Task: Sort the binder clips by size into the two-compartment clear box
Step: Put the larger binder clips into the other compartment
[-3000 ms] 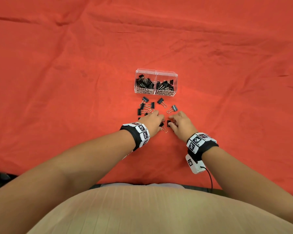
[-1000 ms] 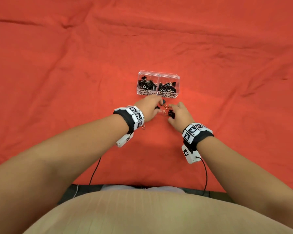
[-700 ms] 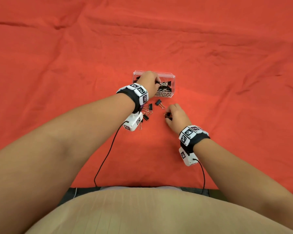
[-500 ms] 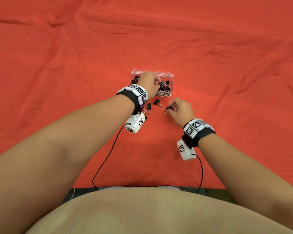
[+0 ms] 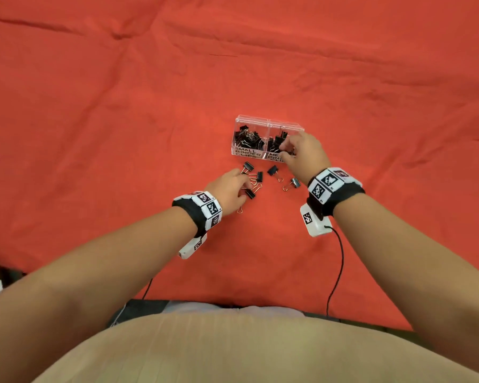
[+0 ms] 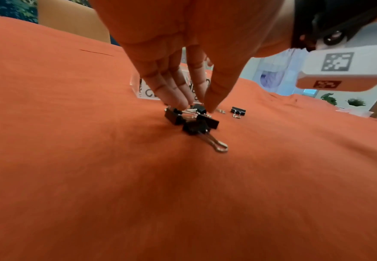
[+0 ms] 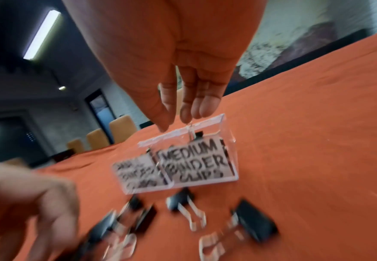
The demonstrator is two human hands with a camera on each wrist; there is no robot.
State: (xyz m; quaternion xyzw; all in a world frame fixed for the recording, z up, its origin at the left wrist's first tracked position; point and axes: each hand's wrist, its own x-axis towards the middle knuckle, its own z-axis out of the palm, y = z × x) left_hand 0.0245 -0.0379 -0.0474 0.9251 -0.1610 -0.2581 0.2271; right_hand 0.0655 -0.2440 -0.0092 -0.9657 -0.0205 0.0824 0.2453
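The clear two-compartment box [image 5: 299, 128] stands on the red cloth and holds black clips under both labels, SMALL on the left and MEDIUM [image 7: 196, 159] on the right. My right hand [image 5: 284, 147] hovers over the medium compartment, fingers [image 7: 187, 113] straight and pointing down. A clip's wire handle [image 7: 190, 129] stands just under them, and nothing shows between thumb and fingers. My left hand [image 5: 245, 186] reaches down onto a cluster of loose binder clips [image 6: 196, 127]. Its straight fingertips [image 6: 180, 104] and thumb stand on either side of a small clip [image 6: 198, 108] lying on the cloth.
Several loose clips lie in front of the box: one by its left corner [image 5: 248, 166], one in the middle [image 5: 273, 170], one under my right wrist [image 5: 295, 183]. Wrist-camera cables [image 5: 340, 261] trail toward me. Wrinkled red cloth [image 5: 94, 134] spreads all around.
My left hand came back from the box to the loose clips. My right hand rose from the cloth with a pinched clip and moved over the medium compartment.
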